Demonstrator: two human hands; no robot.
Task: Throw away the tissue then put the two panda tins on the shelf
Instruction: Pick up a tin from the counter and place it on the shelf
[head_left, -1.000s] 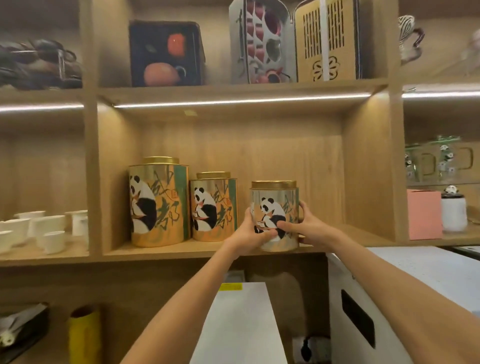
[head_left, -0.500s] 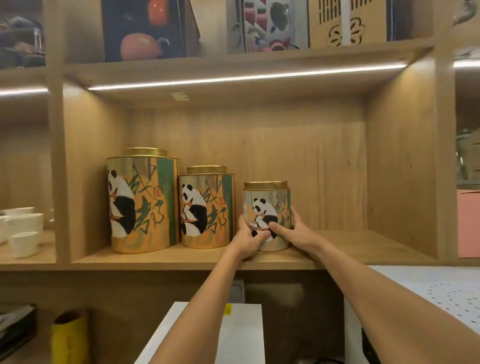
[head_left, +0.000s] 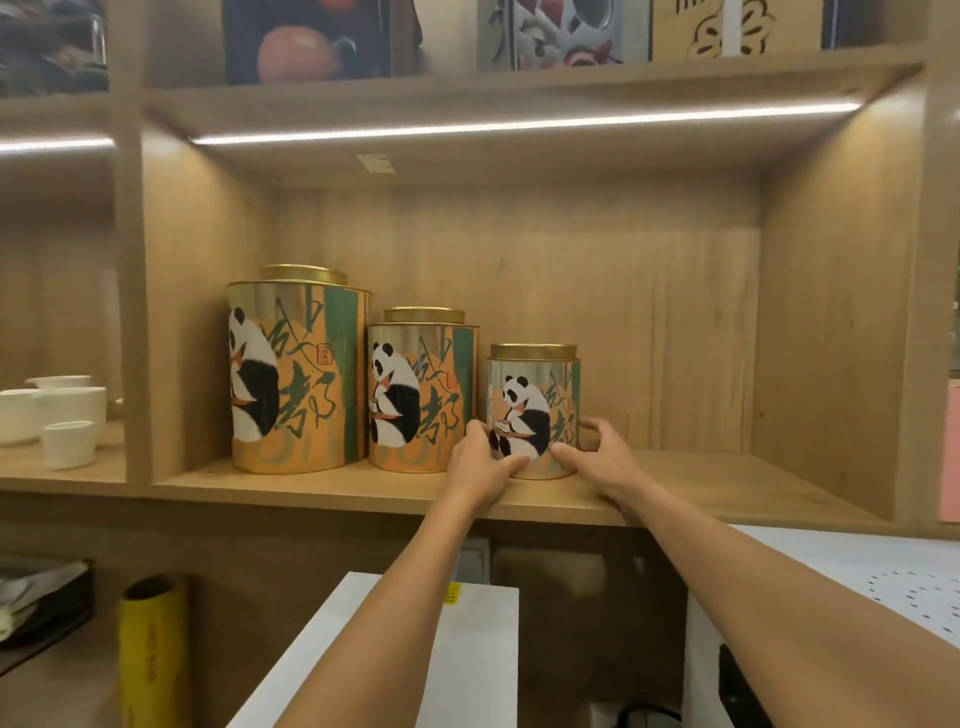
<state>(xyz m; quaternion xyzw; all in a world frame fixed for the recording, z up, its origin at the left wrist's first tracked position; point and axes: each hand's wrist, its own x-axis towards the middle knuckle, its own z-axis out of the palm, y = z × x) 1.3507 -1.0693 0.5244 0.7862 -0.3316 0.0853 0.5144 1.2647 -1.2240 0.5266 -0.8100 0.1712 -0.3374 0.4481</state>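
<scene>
Three gold panda tins stand in a row on the wooden shelf (head_left: 701, 483), in its middle compartment. The large tin (head_left: 298, 364) is at the left and the medium tin (head_left: 423, 374) stands beside it. The small tin (head_left: 535, 384) rests upright on the board just right of the medium one. My left hand (head_left: 480, 467) presses on the small tin's lower left front. On the other side, my right hand (head_left: 602, 462) has its thumb on the tin's lower front and its fingers curled round the right side. No tissue is in sight.
White cups (head_left: 62, 415) sit in the compartment to the left. Picture boxes (head_left: 322, 36) fill the shelf above. Below are a yellow roll (head_left: 150, 649), a white box (head_left: 441, 649) and a white perforated counter (head_left: 857, 577). A pink box (head_left: 950, 452) shows at the right edge.
The small tin went from the shelf's front edge to deeper in, beside the medium tin. My hands slid down to its base, and the view moved closer.
</scene>
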